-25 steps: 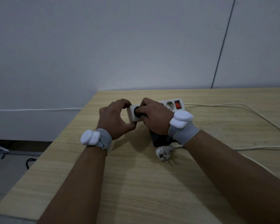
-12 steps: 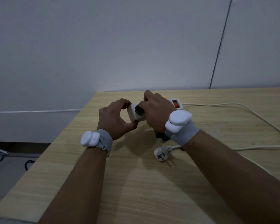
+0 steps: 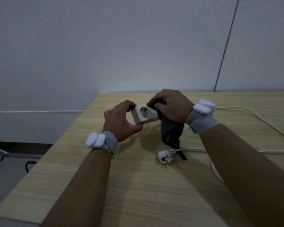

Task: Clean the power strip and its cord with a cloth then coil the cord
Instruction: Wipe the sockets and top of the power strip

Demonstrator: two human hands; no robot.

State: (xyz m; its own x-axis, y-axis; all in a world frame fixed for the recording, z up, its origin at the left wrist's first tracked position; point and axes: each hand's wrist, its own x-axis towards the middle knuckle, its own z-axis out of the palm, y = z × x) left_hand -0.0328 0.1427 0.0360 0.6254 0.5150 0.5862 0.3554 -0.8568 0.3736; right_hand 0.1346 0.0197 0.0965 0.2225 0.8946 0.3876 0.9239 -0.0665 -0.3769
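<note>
Head view: our left hand (image 3: 121, 122) pinched the power strip (image 3: 145, 114) end; our right hand (image 3: 170, 106) rubbed a dark cloth (image 3: 170, 130) along it, rightward.

Dim room. Light wood table (image 3: 138, 185) against plain grey wall (image 3: 105, 46); vertical seam (image 3: 226, 45) right; grey floor (image 3: 10, 167) lower left.

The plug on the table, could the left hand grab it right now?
Probably not right away: the left hand is busy gripping the end of the power strip. The plug lies bare on the table with nothing over it, so after letting go the way looks free.
</note>
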